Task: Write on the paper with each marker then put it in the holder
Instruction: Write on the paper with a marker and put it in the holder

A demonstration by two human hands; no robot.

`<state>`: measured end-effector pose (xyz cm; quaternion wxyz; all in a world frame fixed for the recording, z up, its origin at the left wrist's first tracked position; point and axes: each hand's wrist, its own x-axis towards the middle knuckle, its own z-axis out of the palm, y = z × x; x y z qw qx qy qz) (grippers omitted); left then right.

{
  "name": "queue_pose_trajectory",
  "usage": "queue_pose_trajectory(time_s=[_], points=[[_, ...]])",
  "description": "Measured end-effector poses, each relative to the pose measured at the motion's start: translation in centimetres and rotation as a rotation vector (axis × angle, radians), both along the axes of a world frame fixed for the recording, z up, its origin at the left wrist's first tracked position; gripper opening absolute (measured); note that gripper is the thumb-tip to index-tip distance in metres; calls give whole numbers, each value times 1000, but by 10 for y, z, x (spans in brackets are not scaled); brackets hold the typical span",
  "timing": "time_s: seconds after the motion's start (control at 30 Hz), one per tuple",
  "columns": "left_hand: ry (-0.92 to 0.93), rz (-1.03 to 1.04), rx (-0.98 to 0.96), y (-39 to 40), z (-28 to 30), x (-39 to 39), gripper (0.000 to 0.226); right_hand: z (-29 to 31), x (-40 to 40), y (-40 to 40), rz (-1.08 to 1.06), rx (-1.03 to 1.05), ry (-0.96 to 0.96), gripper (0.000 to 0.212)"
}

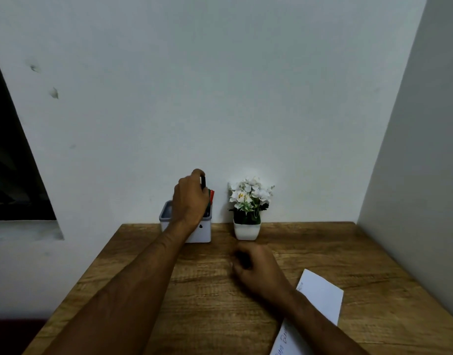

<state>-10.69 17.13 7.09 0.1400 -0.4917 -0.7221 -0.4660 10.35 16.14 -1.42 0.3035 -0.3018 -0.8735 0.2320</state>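
My left hand reaches over the white holder at the back of the wooden table and grips a black marker upright at the holder's right side. A red marker stands in the holder just beside it. My right hand rests on the table in front of the flower pot with its fingers curled; something dark shows inside the fist, too hidden to name. The white paper with blue writing lies at the lower right, partly under my right forearm.
A small white pot of white flowers stands right of the holder against the wall. The wooden table meets a wall at the back and another on the right. A dark window is at far left.
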Motion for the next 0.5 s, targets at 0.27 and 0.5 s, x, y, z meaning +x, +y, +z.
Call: queue_pose_trajectory(time_s=[0.27,0.5], points=[[-35,20,41,-11,-1,4,32,2,6,0,-10,-18,4,21],[31,6,87,-55,-12,15,28,4,0,-15,25,4,31,20]])
